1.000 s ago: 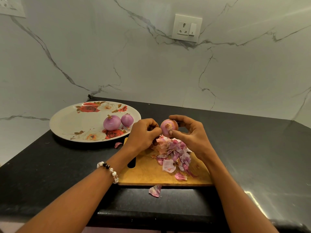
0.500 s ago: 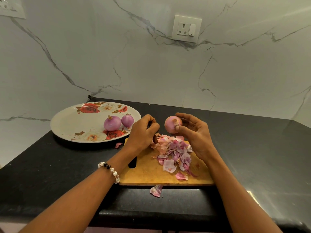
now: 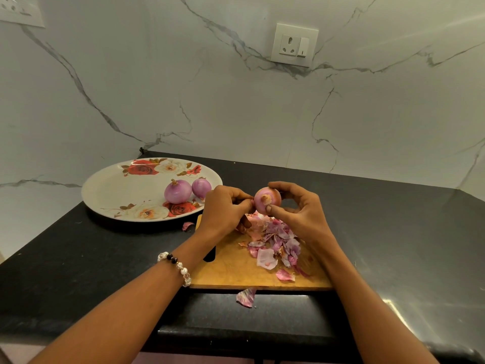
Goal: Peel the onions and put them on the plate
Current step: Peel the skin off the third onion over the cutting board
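Right hand (image 3: 301,214) of mine grips the onion (image 3: 267,200) in the air above the cutting board (image 3: 236,271), thumb under it and fingers curled over the top, its root end facing me. My left hand (image 3: 225,208) is curled with its fingertips pinching at the onion's left side; whether they hold a strip of skin I cannot tell. Below both hands a heap of peels (image 3: 275,243) lies on the board, one loose piece on the bench (image 3: 78,271) just in front of the board and another by its far left corner. Two peeled onions (image 3: 178,191) sit touching each other on the floral plate (image 3: 118,190), left of the board. I wear a bead bracelet (image 3: 175,266) on the left wrist.
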Motion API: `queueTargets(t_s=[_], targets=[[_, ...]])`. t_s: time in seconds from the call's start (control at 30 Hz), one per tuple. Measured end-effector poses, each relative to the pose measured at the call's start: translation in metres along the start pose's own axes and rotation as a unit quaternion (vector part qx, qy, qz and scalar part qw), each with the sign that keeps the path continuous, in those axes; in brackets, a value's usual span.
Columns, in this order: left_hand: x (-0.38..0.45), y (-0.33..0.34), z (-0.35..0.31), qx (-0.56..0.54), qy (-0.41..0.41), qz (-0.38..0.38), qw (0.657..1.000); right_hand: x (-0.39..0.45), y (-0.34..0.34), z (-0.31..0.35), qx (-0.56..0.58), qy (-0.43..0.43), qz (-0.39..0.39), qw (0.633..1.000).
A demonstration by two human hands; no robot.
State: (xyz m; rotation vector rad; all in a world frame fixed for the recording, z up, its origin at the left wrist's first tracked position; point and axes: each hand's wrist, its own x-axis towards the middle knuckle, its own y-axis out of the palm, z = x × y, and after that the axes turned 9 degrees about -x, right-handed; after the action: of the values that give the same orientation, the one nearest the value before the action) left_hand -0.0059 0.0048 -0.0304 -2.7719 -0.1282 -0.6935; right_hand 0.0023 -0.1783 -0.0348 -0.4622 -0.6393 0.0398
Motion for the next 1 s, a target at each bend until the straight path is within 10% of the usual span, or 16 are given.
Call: queueTargets(t_s=[1.0], targets=[[0.0039, -0.0006, -0.0030, -0.105, -0.048, 0.046, 0.992, 0.0014, -0.0017, 0.0039, 0.226, 0.078, -0.026, 0.971]])
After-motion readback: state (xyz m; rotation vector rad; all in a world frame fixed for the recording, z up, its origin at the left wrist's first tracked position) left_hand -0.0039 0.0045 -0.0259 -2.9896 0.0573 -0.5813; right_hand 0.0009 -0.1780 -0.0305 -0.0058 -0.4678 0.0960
